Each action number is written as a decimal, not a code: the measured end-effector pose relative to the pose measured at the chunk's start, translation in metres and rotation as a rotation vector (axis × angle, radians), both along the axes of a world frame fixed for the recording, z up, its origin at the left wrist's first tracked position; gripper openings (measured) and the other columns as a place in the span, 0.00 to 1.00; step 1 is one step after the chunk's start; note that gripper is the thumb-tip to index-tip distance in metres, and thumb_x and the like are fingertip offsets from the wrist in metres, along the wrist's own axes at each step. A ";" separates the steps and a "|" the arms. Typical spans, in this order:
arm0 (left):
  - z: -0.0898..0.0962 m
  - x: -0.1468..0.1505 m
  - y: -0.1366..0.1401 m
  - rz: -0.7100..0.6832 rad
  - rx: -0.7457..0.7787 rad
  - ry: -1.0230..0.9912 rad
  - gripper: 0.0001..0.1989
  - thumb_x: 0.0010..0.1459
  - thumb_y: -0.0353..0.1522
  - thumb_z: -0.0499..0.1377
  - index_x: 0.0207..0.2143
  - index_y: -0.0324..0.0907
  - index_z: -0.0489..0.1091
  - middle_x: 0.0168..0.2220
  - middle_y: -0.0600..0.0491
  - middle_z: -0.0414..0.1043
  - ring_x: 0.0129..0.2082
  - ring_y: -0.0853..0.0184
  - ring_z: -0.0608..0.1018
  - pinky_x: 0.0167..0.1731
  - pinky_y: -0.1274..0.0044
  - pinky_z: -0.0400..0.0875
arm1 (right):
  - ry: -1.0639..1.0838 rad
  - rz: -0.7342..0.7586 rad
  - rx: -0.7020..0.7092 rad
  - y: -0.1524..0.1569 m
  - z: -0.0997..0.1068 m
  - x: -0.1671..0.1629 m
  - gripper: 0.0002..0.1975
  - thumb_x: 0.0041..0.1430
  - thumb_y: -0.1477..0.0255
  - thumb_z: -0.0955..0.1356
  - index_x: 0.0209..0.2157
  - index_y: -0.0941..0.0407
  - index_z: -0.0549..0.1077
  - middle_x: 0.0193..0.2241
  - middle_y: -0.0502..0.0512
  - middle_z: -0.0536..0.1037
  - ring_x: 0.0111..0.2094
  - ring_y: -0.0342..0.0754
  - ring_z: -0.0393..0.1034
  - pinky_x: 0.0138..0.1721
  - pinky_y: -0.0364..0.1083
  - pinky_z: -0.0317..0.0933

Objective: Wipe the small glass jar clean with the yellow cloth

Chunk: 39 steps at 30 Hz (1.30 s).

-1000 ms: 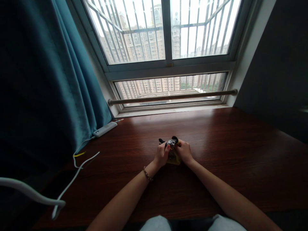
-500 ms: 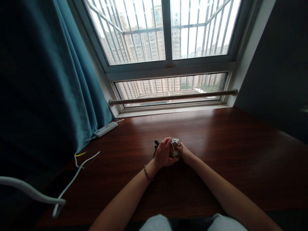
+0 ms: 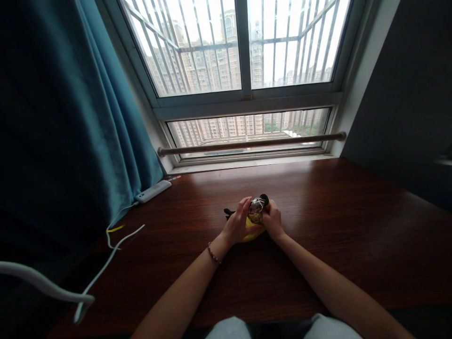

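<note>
Between my two hands, on the dark wooden table, is a small yellow object [image 3: 253, 234] with a shiny, rounded, see-through-looking or reflective part [image 3: 255, 210] facing up. Its exact kind is not clear. My left hand [image 3: 236, 227] wraps its left side, fingers closed along the shiny part. On the other side my right hand [image 3: 274, 220] grips the right edge with thumb and fingers. A round black piece [image 3: 264, 198] sticks up at the object's far right. Another black piece [image 3: 229, 212] juts out past my left hand; how it joins is hidden.
The brown wooden table [image 3: 318, 202] reaches to a barred window with a metal rail [image 3: 250, 142]. At the left lie a white power strip [image 3: 154, 191], white cables [image 3: 116, 252] and a yellow tie [image 3: 116, 229]. A blue curtain [image 3: 116, 117] hangs beside them.
My right hand has come out from behind the object to its right side. The object has turned: the round black piece and more yellow now show.
</note>
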<state>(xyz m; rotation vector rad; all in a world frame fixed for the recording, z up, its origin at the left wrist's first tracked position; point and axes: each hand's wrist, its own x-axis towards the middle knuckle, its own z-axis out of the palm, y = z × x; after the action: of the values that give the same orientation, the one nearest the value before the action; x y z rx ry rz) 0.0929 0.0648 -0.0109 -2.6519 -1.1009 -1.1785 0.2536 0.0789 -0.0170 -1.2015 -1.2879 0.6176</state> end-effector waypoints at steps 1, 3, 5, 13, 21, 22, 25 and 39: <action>-0.002 0.001 0.001 -0.011 -0.019 -0.016 0.50 0.54 0.43 0.66 0.68 0.42 0.39 0.61 0.35 0.56 0.60 0.49 0.67 0.54 0.59 0.71 | -0.055 -0.022 0.047 -0.001 0.001 0.000 0.07 0.50 0.68 0.63 0.31 0.55 0.69 0.30 0.56 0.73 0.33 0.52 0.68 0.38 0.49 0.62; -0.007 0.002 0.002 -0.034 -0.051 -0.056 0.50 0.51 0.43 0.67 0.67 0.41 0.41 0.60 0.35 0.59 0.60 0.48 0.68 0.55 0.58 0.69 | -0.118 -0.021 0.100 -0.003 0.002 0.000 0.06 0.49 0.70 0.63 0.31 0.55 0.68 0.30 0.55 0.71 0.32 0.51 0.67 0.36 0.48 0.62; -0.010 0.004 0.003 -0.044 -0.095 -0.127 0.49 0.48 0.43 0.69 0.66 0.41 0.46 0.58 0.36 0.61 0.58 0.48 0.70 0.55 0.57 0.69 | -0.157 -0.012 0.111 -0.004 0.004 -0.001 0.08 0.46 0.72 0.63 0.32 0.55 0.67 0.30 0.55 0.71 0.32 0.51 0.67 0.36 0.48 0.62; -0.006 0.002 0.005 0.088 -0.455 -0.528 0.43 0.40 0.41 0.73 0.55 0.43 0.57 0.48 0.46 0.72 0.45 0.57 0.78 0.47 0.66 0.73 | 0.037 0.031 -0.067 -0.005 0.010 -0.001 0.14 0.54 0.61 0.66 0.37 0.56 0.70 0.31 0.56 0.78 0.33 0.53 0.72 0.37 0.49 0.65; 0.001 0.001 0.006 0.127 -0.569 -0.518 0.38 0.40 0.41 0.73 0.51 0.40 0.61 0.42 0.48 0.75 0.41 0.60 0.78 0.44 0.68 0.72 | 0.146 -0.051 0.084 -0.007 0.010 -0.006 0.21 0.64 0.55 0.60 0.45 0.58 0.67 0.41 0.62 0.76 0.37 0.51 0.73 0.39 0.49 0.66; 0.001 0.002 0.005 0.118 -0.558 -0.490 0.38 0.40 0.41 0.73 0.51 0.40 0.61 0.43 0.48 0.75 0.42 0.59 0.78 0.44 0.68 0.72 | 0.070 0.004 0.104 -0.009 0.011 -0.006 0.20 0.66 0.55 0.59 0.42 0.57 0.70 0.39 0.61 0.76 0.37 0.51 0.72 0.40 0.49 0.66; 0.003 0.003 0.004 0.081 -0.529 -0.453 0.37 0.40 0.40 0.72 0.52 0.40 0.63 0.45 0.46 0.75 0.43 0.59 0.78 0.44 0.68 0.72 | -0.226 0.103 0.223 -0.015 0.015 -0.005 0.24 0.69 0.57 0.57 0.31 0.57 0.75 0.38 0.62 0.74 0.42 0.55 0.69 0.47 0.54 0.64; -0.002 0.001 0.004 0.196 -0.502 -0.382 0.35 0.42 0.37 0.67 0.53 0.38 0.61 0.43 0.44 0.76 0.43 0.57 0.79 0.44 0.69 0.72 | -0.916 0.201 0.225 -0.026 0.023 -0.013 0.17 0.69 0.63 0.61 0.40 0.58 0.76 0.40 0.61 0.79 0.47 0.56 0.70 0.56 0.55 0.56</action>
<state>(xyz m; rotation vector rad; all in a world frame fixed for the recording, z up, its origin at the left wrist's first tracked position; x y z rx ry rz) 0.0942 0.0687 -0.0127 -2.6054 -1.8963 -1.5839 0.2408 0.0531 0.0065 -1.2055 -2.1942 0.0142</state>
